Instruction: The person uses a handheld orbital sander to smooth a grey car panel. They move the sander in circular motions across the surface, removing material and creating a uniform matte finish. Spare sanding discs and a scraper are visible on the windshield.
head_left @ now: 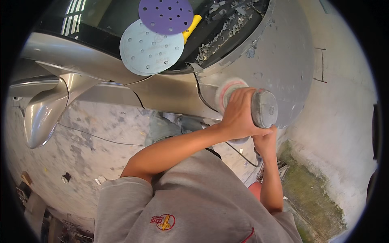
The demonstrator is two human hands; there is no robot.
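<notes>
Both my hands are on a handheld power sander with a grey body. Its round pad, blurred at the rim, is against the side of the silver car's body panel. My left hand wraps over the top of the sander, close to the pad. Lower down, my right hand is closed around the sander's body, partly hidden by it. On the dark glass lie a purple sanding disc and a pale blue one, both with holes. A yellow handle pokes out from beneath them.
Grey shreds litter the glass corner. A silver side mirror juts out on the left. A dark cord hangs below the sander. On the right, a white wall rises from a mossy strip. The floor is stained.
</notes>
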